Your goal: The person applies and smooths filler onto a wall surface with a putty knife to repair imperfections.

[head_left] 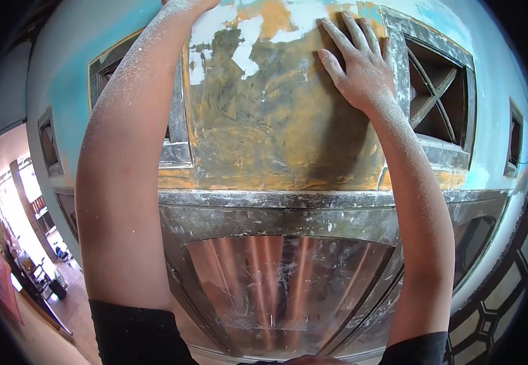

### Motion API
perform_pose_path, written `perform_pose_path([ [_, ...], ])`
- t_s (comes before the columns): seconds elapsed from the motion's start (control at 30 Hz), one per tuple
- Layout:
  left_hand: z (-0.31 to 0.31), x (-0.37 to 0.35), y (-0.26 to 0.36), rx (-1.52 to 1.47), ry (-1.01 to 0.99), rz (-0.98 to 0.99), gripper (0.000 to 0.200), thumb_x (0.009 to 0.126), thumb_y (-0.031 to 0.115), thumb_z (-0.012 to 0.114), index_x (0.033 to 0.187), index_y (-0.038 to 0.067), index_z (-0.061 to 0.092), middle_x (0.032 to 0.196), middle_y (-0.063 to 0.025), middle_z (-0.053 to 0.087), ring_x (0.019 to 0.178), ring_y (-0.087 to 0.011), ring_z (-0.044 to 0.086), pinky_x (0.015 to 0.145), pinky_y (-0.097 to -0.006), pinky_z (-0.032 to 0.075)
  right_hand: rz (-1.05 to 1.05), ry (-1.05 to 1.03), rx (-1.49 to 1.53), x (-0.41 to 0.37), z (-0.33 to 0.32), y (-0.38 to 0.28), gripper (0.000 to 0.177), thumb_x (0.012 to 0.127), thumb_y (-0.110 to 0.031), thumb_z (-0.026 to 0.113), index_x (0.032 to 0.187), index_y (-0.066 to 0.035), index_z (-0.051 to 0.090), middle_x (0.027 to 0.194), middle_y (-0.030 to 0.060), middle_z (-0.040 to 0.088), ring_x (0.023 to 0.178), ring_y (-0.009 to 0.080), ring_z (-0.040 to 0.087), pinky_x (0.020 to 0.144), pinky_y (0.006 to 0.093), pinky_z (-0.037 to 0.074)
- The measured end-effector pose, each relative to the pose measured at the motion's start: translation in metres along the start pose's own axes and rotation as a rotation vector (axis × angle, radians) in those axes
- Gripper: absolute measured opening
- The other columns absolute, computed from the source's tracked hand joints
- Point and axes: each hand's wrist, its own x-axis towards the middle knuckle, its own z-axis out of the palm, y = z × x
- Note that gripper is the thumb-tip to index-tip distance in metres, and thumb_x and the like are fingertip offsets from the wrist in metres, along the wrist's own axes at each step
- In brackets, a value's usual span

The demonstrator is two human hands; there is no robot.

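My right hand [364, 64] lies flat against the wall with its fingers spread, and nothing is in it. It rests near the upper right of a patchy wall section [270, 128], scraped to brown, grey and orange. White filler [247, 48] covers parts of that section's top. Only the wrist end of my left hand [196, 5] shows at the top edge; its fingers are cut off, so what it holds or touches is out of sight. Pale dust coats both forearms.
Worn wooden vent frames flank the patch, the right one [437, 94] with crossed bars. Below run a scuffed wooden ledge [276, 199] and a glass pane [288, 286] with reddish curtain-like folds behind it. A bright doorway [27, 188] is at far left, a dark patterned grille [489, 310] at lower right.
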Motion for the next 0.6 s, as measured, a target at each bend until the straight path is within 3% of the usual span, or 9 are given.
perform_pose_path([
  [0.03,0.000,-0.002,0.007,-0.026,0.013,0.093,0.051,0.101,0.034,0.041,0.137,0.003,0.060,0.134,-0.0235,0.066,0.126,-0.0389,0.063,0.106,-0.0493,0.048,-0.002,0.015,-0.008,-0.001,0.001,0.001,0.059,0.105,-0.058,0.041,0.161,-0.039,0.033,0.170,0.0056,0.028,0.157,0.0310,0.022,0.126,0.0595,0.015],
  [0.17,-0.007,-0.013,0.010,-0.090,0.058,0.160,0.052,0.101,0.035,0.041,0.135,0.002,0.062,0.135,-0.0242,0.065,0.126,-0.0391,0.063,0.107,-0.0492,0.048,0.000,0.024,0.003,-0.004,0.003,0.001,0.059,0.105,-0.058,0.041,0.161,-0.039,0.033,0.169,0.0054,0.028,0.158,0.0304,0.022,0.126,0.0595,0.014],
  [0.23,-0.002,0.002,0.002,0.014,0.016,-0.092,0.052,0.100,0.036,0.041,0.134,0.002,0.062,0.134,-0.0245,0.065,0.126,-0.0394,0.063,0.107,-0.0496,0.048,0.011,-0.008,-0.002,-0.004,0.001,0.001,0.058,0.106,-0.058,0.040,0.161,-0.040,0.033,0.170,0.0046,0.026,0.158,0.0294,0.022,0.127,0.0596,0.014],
  [0.27,0.000,0.005,0.002,0.010,0.018,-0.089,0.052,0.100,0.036,0.041,0.134,0.002,0.062,0.134,-0.0245,0.065,0.126,-0.0394,0.063,0.107,-0.0496,0.048,0.012,-0.007,-0.008,-0.003,0.000,0.002,0.058,0.106,-0.058,0.040,0.161,-0.040,0.033,0.170,0.0046,0.026,0.158,0.0294,0.022,0.127,0.0596,0.014],
  [0.33,0.003,0.002,0.006,-0.031,0.061,0.002,0.052,0.099,0.036,0.043,0.135,0.004,0.061,0.134,-0.0240,0.065,0.125,-0.0397,0.063,0.107,-0.0501,0.048,-0.008,0.055,-0.049,-0.001,-0.014,-0.007,0.059,0.107,-0.057,0.038,0.161,-0.034,0.033,0.166,0.0059,0.036,0.156,0.0306,0.027,0.126,0.0578,0.016],
  [0.37,0.007,0.000,0.011,-0.032,0.055,0.004,0.052,0.099,0.036,0.043,0.135,0.004,0.061,0.134,-0.0240,0.065,0.125,-0.0397,0.063,0.107,-0.0501,0.048,0.076,-0.118,0.294,0.001,-0.032,-0.007,0.060,0.100,-0.041,0.054,0.156,-0.021,0.044,0.166,0.0160,0.031,0.155,0.0386,0.022,0.126,0.0561,0.018],
  [0.43,0.010,-0.006,0.025,-0.026,0.064,0.295,0.051,0.099,0.036,0.044,0.134,0.003,0.062,0.134,-0.0241,0.065,0.124,-0.0399,0.063,0.106,-0.0501,0.048,0.060,-0.087,0.275,-0.001,-0.028,-0.006,0.060,0.100,-0.042,0.055,0.155,-0.021,0.045,0.164,0.0163,0.034,0.154,0.0385,0.025,0.125,0.0559,0.019],
  [0.6,0.007,-0.007,0.021,-0.045,0.072,0.160,0.052,0.098,0.033,0.043,0.136,0.002,0.059,0.131,-0.0245,0.066,0.121,-0.0408,0.065,0.105,-0.0493,0.049,0.061,-0.064,0.232,0.000,-0.034,-0.010,0.059,0.100,-0.042,0.055,0.154,-0.020,0.046,0.162,0.0162,0.037,0.153,0.0378,0.028,0.125,0.0559,0.019],
])
